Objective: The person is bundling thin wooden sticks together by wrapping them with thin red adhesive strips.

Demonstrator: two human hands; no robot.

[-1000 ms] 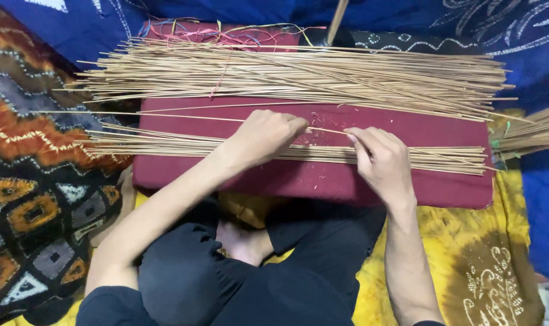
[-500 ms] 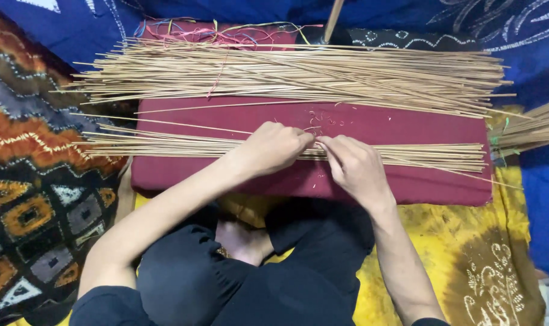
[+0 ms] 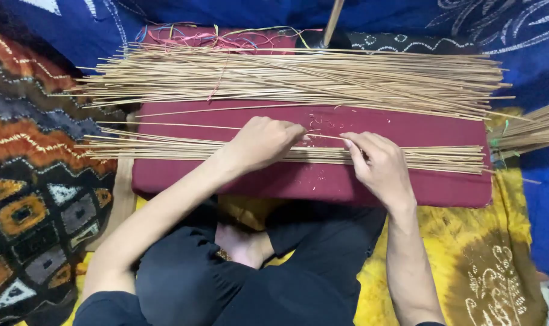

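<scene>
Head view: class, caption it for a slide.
Left hand and right hand pinch a thin stick over a maroon cushion.

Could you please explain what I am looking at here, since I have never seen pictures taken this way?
The camera sits on a person's head and looks down, so you see their own arms and crossed legs from above. There is no machine, only two bare hands. In front of them lies a dark red cushion. Across it run two spreads of thin straw-coloured sticks: a big far pile and a thinner near row. The left hand rests on the near row. The right hand also lies on it, and the two hands pinch a single stick between them. Patterned cloths surround everything.
</scene>
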